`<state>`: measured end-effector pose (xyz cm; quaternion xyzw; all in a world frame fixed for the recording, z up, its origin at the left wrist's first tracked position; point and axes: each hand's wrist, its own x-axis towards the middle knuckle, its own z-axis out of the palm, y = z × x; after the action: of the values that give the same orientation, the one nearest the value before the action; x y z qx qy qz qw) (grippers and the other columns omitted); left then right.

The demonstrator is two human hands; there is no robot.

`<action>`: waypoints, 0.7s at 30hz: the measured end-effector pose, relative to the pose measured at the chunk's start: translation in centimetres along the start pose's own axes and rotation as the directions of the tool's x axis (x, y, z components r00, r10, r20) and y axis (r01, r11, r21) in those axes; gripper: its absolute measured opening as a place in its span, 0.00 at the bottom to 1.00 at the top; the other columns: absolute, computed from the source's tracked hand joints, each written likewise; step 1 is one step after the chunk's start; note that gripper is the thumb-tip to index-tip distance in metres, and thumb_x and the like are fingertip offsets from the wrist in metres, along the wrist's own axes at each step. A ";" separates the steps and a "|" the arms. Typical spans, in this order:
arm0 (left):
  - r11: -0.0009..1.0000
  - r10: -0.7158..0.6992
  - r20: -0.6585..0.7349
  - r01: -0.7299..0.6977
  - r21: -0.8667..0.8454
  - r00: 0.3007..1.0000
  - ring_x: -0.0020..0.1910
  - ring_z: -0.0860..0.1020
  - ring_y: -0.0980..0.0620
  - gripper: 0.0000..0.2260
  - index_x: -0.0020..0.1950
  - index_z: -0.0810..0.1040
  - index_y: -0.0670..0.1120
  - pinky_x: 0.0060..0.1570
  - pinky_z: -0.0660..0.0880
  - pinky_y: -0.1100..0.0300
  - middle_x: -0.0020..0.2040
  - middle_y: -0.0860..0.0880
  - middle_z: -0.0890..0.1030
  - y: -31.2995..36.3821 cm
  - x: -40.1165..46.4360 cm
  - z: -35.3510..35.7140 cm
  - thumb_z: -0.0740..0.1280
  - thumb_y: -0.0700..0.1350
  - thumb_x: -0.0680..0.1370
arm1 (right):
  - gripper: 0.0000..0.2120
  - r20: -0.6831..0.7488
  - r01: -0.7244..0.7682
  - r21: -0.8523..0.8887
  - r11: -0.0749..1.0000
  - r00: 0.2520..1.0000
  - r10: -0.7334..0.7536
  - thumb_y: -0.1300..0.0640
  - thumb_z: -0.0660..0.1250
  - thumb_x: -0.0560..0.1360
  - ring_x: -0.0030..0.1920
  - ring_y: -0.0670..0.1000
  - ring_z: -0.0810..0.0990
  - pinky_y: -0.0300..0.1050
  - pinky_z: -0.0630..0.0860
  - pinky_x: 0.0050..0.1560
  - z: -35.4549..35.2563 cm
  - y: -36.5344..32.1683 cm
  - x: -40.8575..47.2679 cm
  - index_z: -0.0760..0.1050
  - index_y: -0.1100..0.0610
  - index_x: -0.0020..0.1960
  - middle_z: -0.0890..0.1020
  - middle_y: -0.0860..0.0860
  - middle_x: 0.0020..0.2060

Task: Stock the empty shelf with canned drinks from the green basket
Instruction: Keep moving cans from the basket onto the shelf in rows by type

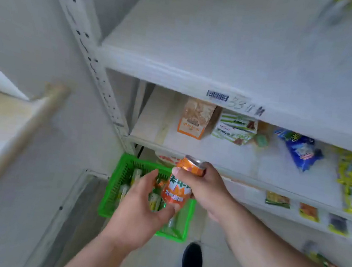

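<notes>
A: So, where is your can right now?

B: You hold the orange can (177, 185) above the green basket (114, 189), which sits on the floor at the foot of the shelving. Your right hand (205, 187) is curled round the can's upper part, thumb across the front near the rim. Your left hand (139, 207) cups it from below, fingers wrapped at its base. So both grips are closed on the same can.

A: And the can itself?

B: It tilts, silver top leaning away from you toward the shelves. More cans (155, 200) lie in the basket under it, pale and greenish; the blur hides their labels.

A: What about the shelf you are stocking?

B: The bare white shelf (222, 51) is well above the basket, with a barcode label (217, 95) on its front edge. Between it and the basket, a lower shelf (229, 156) carries snack packets, among them an orange-and-white box (193, 122) and a blue packet (301, 149).
</notes>
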<state>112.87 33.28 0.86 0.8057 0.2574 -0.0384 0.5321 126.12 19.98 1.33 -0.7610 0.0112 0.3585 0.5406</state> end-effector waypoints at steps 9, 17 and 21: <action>0.944 0.220 0.039 -0.223 0.244 0.975 0.68 0.72 0.57 0.50 0.76 0.63 0.57 0.61 0.69 0.66 0.71 0.55 0.71 15.9 -6.4 -3.9 0.77 0.68 0.58 | 0.29 -0.234 0.113 -0.150 0.982 0.961 -0.146 0.33 0.80 0.56 0.45 0.39 0.83 0.40 0.82 0.49 -5.6 -11.3 -15.0 0.78 0.45 0.52 0.85 0.42 0.46; 0.888 0.357 0.172 -0.390 0.241 0.918 0.70 0.67 0.58 0.48 0.78 0.58 0.55 0.62 0.66 0.67 0.72 0.54 0.68 24.4 -8.6 -0.9 0.76 0.65 0.65 | 0.27 -0.382 0.176 -0.151 0.973 0.897 -0.221 0.36 0.80 0.57 0.45 0.38 0.84 0.43 0.83 0.52 -13.8 -14.0 -21.7 0.79 0.44 0.52 0.86 0.41 0.46; 0.859 0.394 0.236 -0.447 0.248 0.888 0.71 0.66 0.58 0.49 0.78 0.58 0.57 0.67 0.65 0.62 0.74 0.56 0.67 27.2 -8.7 2.3 0.72 0.71 0.62 | 0.28 -0.432 0.189 -0.129 0.974 0.873 -0.226 0.36 0.81 0.58 0.47 0.39 0.85 0.46 0.84 0.53 -19.0 -13.8 -23.0 0.79 0.45 0.54 0.86 0.42 0.47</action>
<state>118.24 19.86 25.56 0.9060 0.0176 -0.0305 0.4217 124.72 1.41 28.41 -0.8410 0.0376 0.1156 0.5271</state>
